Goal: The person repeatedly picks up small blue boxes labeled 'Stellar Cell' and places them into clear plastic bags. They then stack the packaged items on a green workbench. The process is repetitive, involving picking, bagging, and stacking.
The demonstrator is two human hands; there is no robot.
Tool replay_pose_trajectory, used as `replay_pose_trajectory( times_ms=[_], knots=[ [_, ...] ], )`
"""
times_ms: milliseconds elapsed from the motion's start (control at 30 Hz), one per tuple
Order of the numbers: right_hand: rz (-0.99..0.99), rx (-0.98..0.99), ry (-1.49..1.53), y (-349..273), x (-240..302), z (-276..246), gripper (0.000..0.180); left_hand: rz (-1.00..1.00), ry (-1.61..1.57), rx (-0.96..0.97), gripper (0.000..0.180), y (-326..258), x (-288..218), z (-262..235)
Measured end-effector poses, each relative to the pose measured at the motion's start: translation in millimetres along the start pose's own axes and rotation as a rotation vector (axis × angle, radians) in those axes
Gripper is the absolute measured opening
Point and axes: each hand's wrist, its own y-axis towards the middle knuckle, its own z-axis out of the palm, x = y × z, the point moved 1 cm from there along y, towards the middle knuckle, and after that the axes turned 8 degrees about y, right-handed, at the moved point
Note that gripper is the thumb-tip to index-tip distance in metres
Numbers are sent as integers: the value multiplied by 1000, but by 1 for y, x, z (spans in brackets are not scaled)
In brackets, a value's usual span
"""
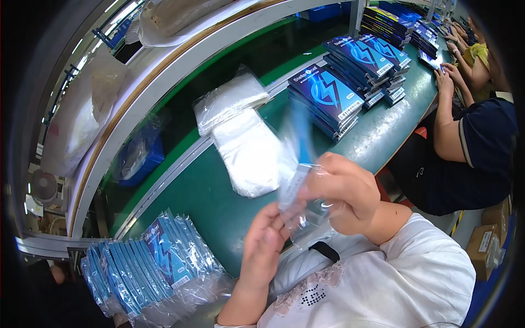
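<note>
1. A slim blue box (302,143), blurred, is held edge-on in a clear bag (302,228), above the tabletop (213,213).
2. Its long axis is pointed up and away from the body.
3. It is pinched by the right hand (349,191).
4. Its lower end is met by the left hand (263,243); grip cannot be told.

A bare strip of green worktop (202,202) ran open between the bagged blue boxes (158,262) and the pile of clear plastic bags (246,158). Forward of the right hand (347,191), stacked blue boxes (328,101) stood in the way; a narrower lane passed along their right, beside the table edge.
</note>
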Motion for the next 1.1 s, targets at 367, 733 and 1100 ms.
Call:
replay_pose_trajectory(
  times_ms=[367,733,1100],
  knots=[
    [88,561,628,-24,16,53,39,-7,190,-634,56,-21,-25,-1],
    [394,425,477,-26,-10,22,27,-246,1862,-937,60,-101,-57,-58],
    [147,-118,-676,35,-54,-57,34,306,1630,-477,35,-11,-33,-9]
  ],
)
